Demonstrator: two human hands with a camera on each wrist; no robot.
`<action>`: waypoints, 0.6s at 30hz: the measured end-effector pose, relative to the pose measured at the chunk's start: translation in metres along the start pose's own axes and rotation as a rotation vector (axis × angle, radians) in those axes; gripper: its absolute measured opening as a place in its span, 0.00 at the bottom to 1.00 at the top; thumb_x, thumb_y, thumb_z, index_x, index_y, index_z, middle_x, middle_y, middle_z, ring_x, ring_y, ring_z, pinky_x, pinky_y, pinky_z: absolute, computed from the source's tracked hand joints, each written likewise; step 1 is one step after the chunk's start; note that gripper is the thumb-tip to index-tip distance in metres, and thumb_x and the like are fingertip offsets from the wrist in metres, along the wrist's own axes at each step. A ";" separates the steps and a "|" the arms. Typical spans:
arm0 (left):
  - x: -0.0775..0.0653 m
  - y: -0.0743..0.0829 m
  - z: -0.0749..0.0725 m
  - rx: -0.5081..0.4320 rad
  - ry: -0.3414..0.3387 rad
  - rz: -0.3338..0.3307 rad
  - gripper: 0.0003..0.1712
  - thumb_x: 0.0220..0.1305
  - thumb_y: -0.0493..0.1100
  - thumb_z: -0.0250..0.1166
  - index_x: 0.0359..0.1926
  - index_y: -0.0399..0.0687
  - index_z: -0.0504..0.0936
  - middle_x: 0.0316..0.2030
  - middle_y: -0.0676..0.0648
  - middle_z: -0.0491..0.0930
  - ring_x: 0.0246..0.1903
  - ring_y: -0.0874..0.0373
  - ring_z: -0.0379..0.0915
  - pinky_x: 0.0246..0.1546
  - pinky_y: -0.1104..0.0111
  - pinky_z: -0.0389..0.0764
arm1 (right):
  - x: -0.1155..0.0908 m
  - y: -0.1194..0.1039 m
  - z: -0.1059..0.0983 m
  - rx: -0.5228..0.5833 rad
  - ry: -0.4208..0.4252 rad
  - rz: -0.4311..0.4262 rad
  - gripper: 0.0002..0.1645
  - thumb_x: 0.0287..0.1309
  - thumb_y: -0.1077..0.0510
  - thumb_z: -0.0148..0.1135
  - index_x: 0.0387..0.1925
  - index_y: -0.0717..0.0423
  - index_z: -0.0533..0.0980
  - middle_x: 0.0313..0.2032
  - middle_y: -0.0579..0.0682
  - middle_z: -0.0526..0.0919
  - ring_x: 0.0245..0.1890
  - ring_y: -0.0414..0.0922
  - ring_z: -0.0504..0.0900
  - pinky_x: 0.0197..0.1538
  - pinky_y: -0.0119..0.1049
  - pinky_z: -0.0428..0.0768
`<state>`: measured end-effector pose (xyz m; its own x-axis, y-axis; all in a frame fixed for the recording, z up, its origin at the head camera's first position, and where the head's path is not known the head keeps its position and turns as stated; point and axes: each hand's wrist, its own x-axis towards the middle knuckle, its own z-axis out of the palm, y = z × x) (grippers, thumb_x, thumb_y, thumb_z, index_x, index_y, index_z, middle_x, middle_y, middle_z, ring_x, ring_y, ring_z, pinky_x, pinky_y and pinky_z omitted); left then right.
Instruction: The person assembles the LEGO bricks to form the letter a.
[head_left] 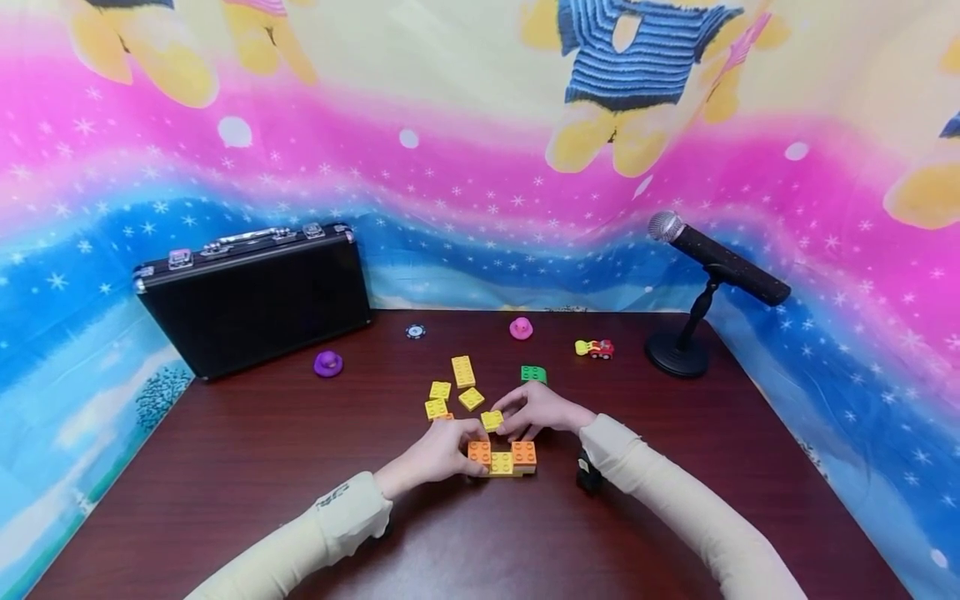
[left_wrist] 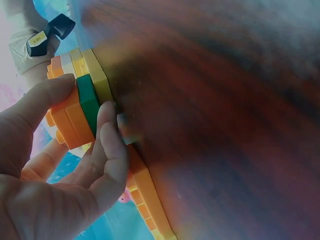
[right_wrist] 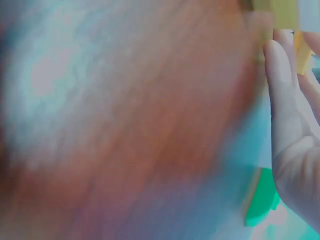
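Observation:
A low assembly of toy building bricks (head_left: pixel 501 463) stands on the table, with orange bricks at both ends and a yellow one between. My left hand (head_left: pixel 438 452) holds its left end; in the left wrist view the thumb lies on an orange brick (left_wrist: pixel 70 117) above a green layer (left_wrist: pixel 89 102), fingers on the other side. Just behind the assembly, my right hand (head_left: pixel 542 408) pinches a small yellow brick (head_left: pixel 491 420). The right wrist view shows part of this yellow brick (right_wrist: pixel 302 55) between the fingers.
Loose yellow bricks (head_left: pixel 463 372) lie behind the hands, near a green brick (head_left: pixel 533 373). Farther back are a purple duck (head_left: pixel 327 363), poker chip (head_left: pixel 416 332), pink duck (head_left: pixel 521 328) and toy car (head_left: pixel 600 349). A black case (head_left: pixel 262 304) and microphone stand (head_left: pixel 677 354) flank them.

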<state>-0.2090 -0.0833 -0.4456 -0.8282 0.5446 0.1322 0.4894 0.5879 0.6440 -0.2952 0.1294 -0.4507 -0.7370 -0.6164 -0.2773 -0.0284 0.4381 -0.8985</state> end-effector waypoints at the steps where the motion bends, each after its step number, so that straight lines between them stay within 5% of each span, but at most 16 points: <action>1: 0.000 0.000 0.000 -0.005 0.002 0.003 0.16 0.41 0.46 0.74 0.32 0.53 0.78 0.23 0.59 0.77 0.21 0.66 0.67 0.23 0.73 0.70 | -0.001 0.000 -0.002 0.010 0.011 -0.003 0.24 0.44 0.56 0.70 0.47 0.56 0.77 0.33 0.55 0.82 0.27 0.50 0.83 0.29 0.43 0.80; 9: -0.001 -0.001 0.001 0.029 0.022 0.000 0.17 0.39 0.46 0.74 0.31 0.51 0.76 0.24 0.57 0.77 0.23 0.64 0.70 0.26 0.73 0.71 | -0.014 -0.006 -0.009 0.029 0.103 -0.053 0.26 0.42 0.54 0.71 0.47 0.56 0.76 0.31 0.53 0.83 0.13 0.43 0.73 0.17 0.34 0.68; 18: 0.000 -0.003 0.001 0.056 0.044 0.007 0.18 0.34 0.42 0.74 0.28 0.48 0.75 0.18 0.55 0.73 0.16 0.67 0.63 0.18 0.74 0.67 | -0.026 -0.009 0.002 0.054 0.113 -0.080 0.25 0.41 0.54 0.72 0.45 0.57 0.77 0.27 0.51 0.81 0.12 0.42 0.66 0.17 0.32 0.63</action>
<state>-0.2105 -0.0842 -0.4485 -0.8352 0.5228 0.1706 0.5089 0.6173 0.5999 -0.2746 0.1399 -0.4357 -0.8053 -0.5689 -0.1671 -0.0558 0.3533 -0.9339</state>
